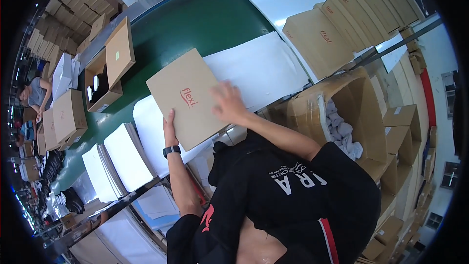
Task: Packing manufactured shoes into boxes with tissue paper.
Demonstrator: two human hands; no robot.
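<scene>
A brown cardboard box point(188, 85) with red print on its top sits tilted in front of me, over white paper sheets point(259, 66) on the green conveyor belt point(181, 17). My left hand point(169, 128) grips its near left edge, thumb on the top face and the other fingers mostly hidden. A dark band circles that wrist. My right hand point(228, 102) is at the box's right edge, its fingers smeared by motion. Further left on the belt stands an open shoe box point(105, 76) with its lid raised and dark shoes inside.
Closed boxes point(68, 115) stand at the left, near another person point(36, 93). Paper stacks point(128, 156) lie along the near left edge. Stacked brown boxes point(320, 41) fill the far right. A large carton point(337, 112) holding crumpled white paper stands beside my right arm.
</scene>
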